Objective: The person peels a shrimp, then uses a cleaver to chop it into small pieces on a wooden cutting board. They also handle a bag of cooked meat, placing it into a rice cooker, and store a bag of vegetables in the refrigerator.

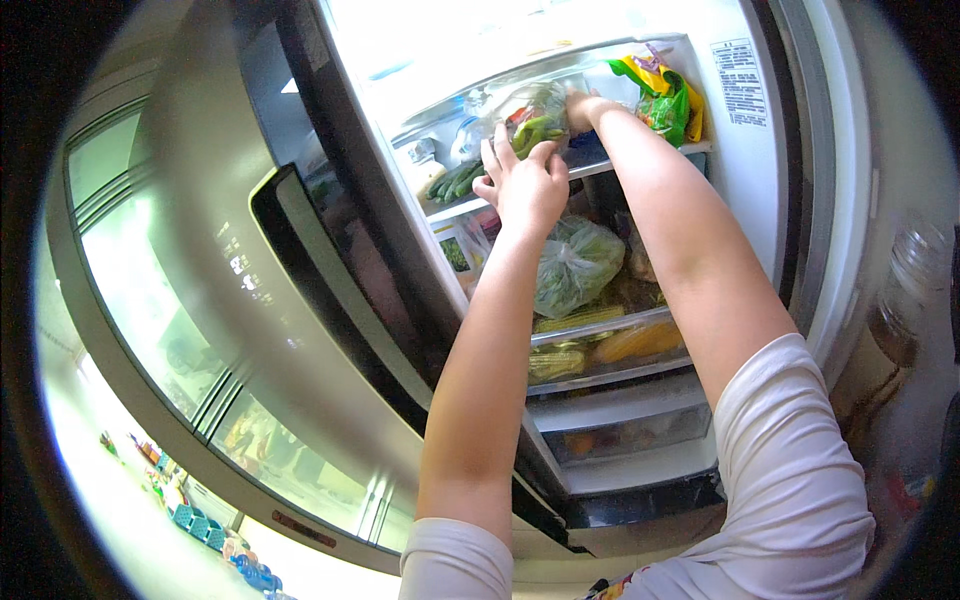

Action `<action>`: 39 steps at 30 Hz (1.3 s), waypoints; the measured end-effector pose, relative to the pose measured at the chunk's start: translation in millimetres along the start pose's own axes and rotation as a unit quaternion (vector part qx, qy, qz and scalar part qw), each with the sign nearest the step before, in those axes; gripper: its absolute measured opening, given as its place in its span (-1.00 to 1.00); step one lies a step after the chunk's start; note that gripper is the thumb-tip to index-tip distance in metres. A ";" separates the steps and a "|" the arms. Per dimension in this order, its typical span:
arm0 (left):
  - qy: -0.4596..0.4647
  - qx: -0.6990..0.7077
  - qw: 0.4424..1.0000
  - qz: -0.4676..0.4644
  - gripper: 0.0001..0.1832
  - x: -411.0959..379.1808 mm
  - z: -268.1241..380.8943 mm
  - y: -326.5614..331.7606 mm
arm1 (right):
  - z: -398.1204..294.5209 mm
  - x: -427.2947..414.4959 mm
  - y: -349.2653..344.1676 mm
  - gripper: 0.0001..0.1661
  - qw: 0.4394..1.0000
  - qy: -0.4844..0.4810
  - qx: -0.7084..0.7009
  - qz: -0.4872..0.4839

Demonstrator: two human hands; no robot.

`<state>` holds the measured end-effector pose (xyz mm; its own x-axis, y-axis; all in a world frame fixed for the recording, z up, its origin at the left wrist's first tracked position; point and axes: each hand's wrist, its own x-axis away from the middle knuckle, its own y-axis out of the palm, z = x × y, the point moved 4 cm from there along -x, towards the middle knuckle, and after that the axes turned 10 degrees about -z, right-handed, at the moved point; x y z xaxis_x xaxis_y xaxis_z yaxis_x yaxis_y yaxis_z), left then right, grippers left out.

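Observation:
A clear plastic bag of green and red peppers (538, 127) is at the refrigerator's upper shelf (457, 211). In front of its lower edge is my left hand (525, 187), back toward me and fingers spread. My right hand (586, 112) reaches to the bag's right side; its fingertips are hidden, so its grip does not show. Dark green cucumbers (456, 182) lie on the shelf left of my left hand. To the right of my right hand stands a green and yellow plastic bag (666, 101).
Below the shelf, a tied bag of leafy greens (576, 266) rests above corn cobs (556, 365) in a clear drawer. A lower drawer (626, 442) is beneath. The refrigerator's left door (337, 300) has a long dark handle. A glass jar (904, 292) stands at far right.

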<state>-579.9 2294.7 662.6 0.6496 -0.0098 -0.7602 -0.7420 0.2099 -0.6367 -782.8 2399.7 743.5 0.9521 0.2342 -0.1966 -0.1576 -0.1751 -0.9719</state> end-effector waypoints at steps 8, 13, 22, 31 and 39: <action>-0.044 -0.024 0.999 0.016 -0.43 -7.8 -6.1 21.3 | 5.0 27.8 5.3 0.03 0.986 0.146 -0.001 0.077; -0.044 -0.042 0.998 0.015 -0.40 -10.5 -5.3 16.6 | 1.7 15.6 -0.8 -0.44 0.988 0.040 0.008 0.150; -0.046 -0.040 0.998 -0.019 -0.38 -6.4 -9.3 18.1 | -14.9 102.6 -37.3 -0.65 0.957 -0.035 -0.034 0.287; 0.129 0.040 0.990 0.028 -0.59 -8.6 -8.6 17.9 | -10.9 228.8 -25.4 -0.44 0.896 -0.119 -0.044 0.425; 0.242 0.285 0.917 0.137 -0.61 175.8 69.7 -29.6 | 29.0 609.2 74.4 -0.67 0.743 -0.063 -0.212 0.632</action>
<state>-432.2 2354.9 556.8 0.1996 -0.2840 -0.9378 -0.5699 0.7449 -0.3469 -222.1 2557.2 547.7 0.0775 -0.2898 -0.9539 -0.7825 -0.6106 0.1219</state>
